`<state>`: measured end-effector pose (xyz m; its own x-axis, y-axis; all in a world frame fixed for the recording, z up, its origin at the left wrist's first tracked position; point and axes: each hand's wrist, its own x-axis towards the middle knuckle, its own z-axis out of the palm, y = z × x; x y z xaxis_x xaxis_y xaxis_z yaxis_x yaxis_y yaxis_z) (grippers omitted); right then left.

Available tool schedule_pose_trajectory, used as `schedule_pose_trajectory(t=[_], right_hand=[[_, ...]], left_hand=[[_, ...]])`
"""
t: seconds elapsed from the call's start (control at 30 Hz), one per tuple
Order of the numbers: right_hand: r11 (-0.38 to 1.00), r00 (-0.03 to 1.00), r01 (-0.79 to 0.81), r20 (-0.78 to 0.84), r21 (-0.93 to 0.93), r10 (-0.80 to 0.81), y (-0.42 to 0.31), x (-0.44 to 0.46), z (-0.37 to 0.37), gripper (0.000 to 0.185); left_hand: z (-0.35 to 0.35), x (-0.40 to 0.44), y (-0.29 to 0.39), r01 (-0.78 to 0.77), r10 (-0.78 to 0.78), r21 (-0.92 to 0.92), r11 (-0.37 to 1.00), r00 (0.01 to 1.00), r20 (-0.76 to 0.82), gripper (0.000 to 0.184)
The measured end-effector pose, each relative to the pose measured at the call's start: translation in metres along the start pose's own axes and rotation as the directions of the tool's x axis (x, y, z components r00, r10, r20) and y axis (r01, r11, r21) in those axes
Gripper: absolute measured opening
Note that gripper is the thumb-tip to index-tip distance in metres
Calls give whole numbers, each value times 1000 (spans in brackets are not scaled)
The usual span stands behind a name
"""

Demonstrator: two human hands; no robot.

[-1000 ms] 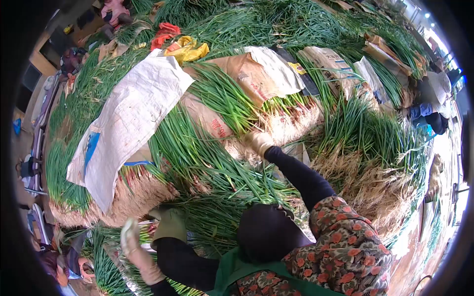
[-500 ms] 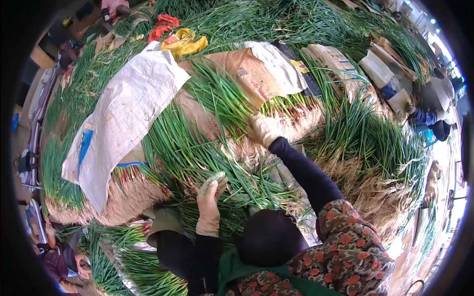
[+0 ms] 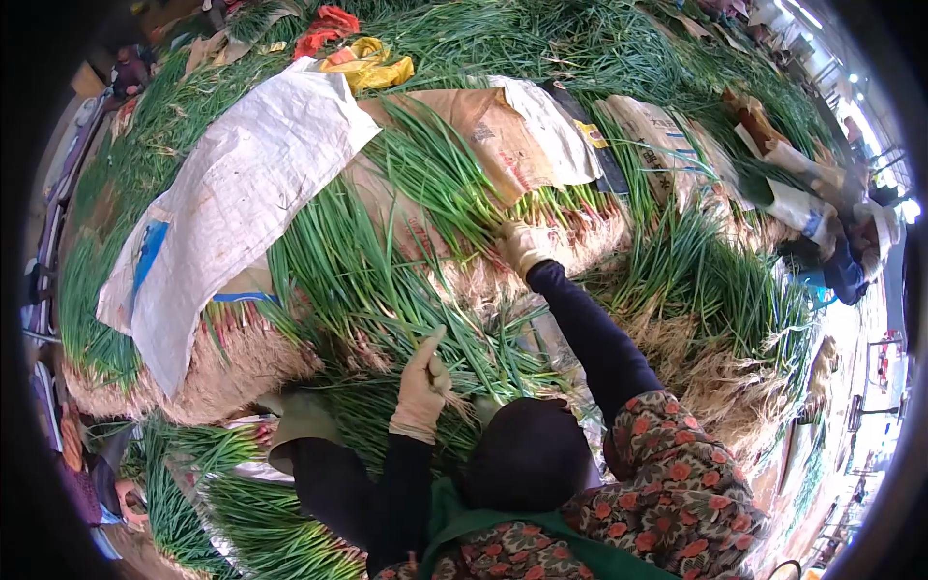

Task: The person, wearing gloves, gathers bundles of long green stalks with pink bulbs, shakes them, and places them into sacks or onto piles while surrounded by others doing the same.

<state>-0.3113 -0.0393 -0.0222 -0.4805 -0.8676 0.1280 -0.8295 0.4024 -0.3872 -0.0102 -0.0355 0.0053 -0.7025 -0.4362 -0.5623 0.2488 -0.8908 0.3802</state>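
My right hand (image 3: 525,247), in a pale glove, reaches out over the pile. Its fingers close around the lower stems of a bunch of spring onions (image 3: 447,184), whose green leaves spread away to the upper left. My left hand (image 3: 422,389), also gloved, is raised near my body with the fingers curled and one finger pointing up. Pale roots stick out beside its curled fingers, apparently from a spring onion in its grip, mostly hidden. Loose spring onions (image 3: 382,295) lie just beyond this hand.
A white woven sack (image 3: 251,184) covers bundles on the left, their roots facing me. Brown paper sacks (image 3: 483,130) lie over bundles ahead. Red cloth (image 3: 326,27) and a yellow bag (image 3: 369,66) rest farther back. Another person (image 3: 851,246) works at the far right.
My left hand has turned, its fingers curling in, and roots now show beside it. My right hand stays at the bunch's lower stems. The view has shifted slightly.
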Motion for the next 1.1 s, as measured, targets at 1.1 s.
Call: schedule_pose_trajectory(t=[1.1], right_hand=[[941, 983, -167, -22, 293, 181, 1, 12, 12, 30]], left_hand=[[10, -5, -15, -62, 56, -19, 998, 976, -208, 34]])
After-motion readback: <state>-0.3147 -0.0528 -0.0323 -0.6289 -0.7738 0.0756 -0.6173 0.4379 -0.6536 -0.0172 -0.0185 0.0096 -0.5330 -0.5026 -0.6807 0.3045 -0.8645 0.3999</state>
